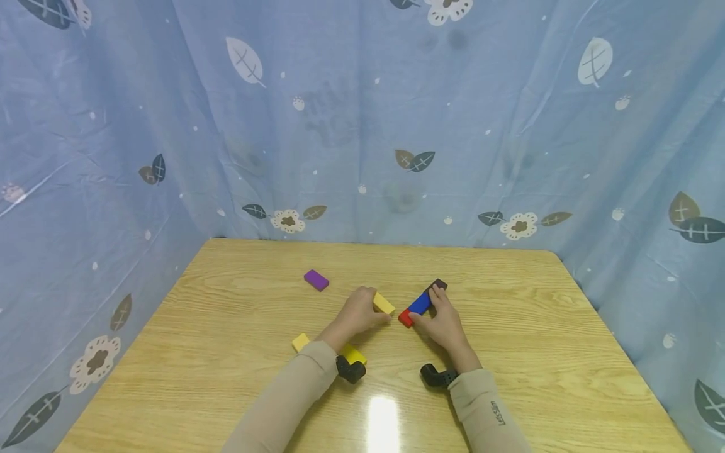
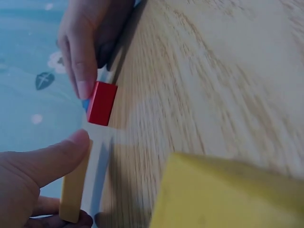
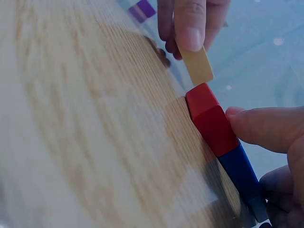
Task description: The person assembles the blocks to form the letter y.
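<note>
My left hand (image 1: pixel 358 311) pinches a yellow block (image 1: pixel 384 304) between thumb and fingers, just left of a row of blocks. That row slants away on the table: a red block (image 1: pixel 405 318) at the near end, a blue block (image 1: pixel 420 304) in the middle, a dark block (image 1: pixel 440 285) at the far end. My right hand (image 1: pixel 445 324) grips the row from the right. In the right wrist view its thumb presses the red block (image 3: pixel 216 126), while its fingers curl by the far part of the blue block (image 3: pixel 240 173). A gap separates the held yellow block from the row.
A purple block (image 1: pixel 316 280) lies at the back left of the wooden table (image 1: pixel 238 302). Below my left forearm are a yellow piece (image 1: pixel 301 341) and another yellow piece (image 1: pixel 354 354), partly hidden by the wrist. A patterned blue curtain (image 1: pixel 340 126) surrounds the table.
</note>
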Tool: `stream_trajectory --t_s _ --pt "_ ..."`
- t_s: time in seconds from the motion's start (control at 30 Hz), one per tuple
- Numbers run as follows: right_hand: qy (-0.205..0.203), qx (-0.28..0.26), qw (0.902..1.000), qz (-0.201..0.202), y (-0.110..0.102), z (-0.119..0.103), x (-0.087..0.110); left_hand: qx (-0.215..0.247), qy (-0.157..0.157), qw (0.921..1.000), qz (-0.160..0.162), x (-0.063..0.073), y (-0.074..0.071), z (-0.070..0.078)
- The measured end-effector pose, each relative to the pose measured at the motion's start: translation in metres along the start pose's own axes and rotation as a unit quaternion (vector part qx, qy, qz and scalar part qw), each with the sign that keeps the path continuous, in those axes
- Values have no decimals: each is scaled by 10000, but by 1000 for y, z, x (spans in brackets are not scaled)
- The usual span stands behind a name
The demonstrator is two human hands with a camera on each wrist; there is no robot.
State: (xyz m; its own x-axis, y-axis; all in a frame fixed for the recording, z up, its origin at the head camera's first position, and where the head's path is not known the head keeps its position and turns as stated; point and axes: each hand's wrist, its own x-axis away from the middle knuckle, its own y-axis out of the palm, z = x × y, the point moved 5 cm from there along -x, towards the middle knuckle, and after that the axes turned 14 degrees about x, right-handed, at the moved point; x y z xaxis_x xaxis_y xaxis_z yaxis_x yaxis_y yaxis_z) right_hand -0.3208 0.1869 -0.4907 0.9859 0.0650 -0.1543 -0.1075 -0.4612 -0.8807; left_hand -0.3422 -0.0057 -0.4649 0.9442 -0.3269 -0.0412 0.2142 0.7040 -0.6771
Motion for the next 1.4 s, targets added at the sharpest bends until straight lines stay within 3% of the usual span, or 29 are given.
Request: stream_trajectory --t_s 0.43,0.83,1.4 --pt "64 -59 9999 -98 0 -1 -1 -281 53 9996 -22 -9 10 5" --pt "108 -132 9998 -100 -1 -1 1 -223 -57 9997 -91 -9 16 12" --pt "180 -168 9995 -206 -2 -3 1 -416 44 9991 -56 -13 20 13"
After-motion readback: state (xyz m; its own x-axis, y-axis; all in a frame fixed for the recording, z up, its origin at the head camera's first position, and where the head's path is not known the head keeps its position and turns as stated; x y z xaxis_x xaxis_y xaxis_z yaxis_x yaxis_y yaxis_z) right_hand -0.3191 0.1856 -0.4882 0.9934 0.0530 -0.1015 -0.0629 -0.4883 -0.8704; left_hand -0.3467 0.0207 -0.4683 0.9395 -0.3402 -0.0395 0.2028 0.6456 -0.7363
